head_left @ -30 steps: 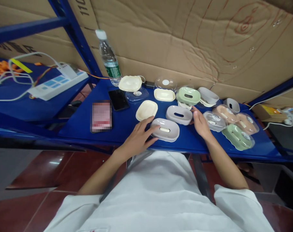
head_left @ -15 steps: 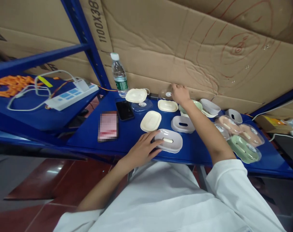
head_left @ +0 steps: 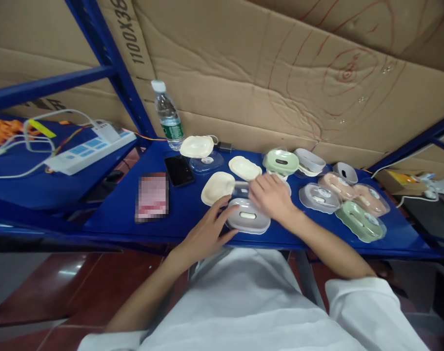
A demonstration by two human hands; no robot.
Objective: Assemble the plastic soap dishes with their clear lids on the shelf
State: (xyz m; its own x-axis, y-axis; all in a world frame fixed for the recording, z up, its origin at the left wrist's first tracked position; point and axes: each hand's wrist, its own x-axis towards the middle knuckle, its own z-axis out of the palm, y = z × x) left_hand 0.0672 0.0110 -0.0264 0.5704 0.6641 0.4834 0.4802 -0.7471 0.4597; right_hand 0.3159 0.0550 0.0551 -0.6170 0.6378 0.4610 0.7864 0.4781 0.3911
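1. Right hand (head_left: 271, 195), fingers curled, grips clear lid (head_left: 240, 189), brought forward from the cardboard (head_left: 214, 87).
2. Left hand (head_left: 209, 226), half open, fingertips at grey dish (head_left: 248, 224), left end.
3. Clear lid now near grey dish: both parts together.

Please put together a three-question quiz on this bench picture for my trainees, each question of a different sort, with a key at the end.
1. Which hand holds the clear plastic cover?
2. True or false: the left hand is on the black phone.
3. Choose one. The cap of the water bottle is: A) orange, B) white, C) black.

Key: 1. The right hand. 2. False; its fingers are at the edge of the grey slotted dish. 3. B.
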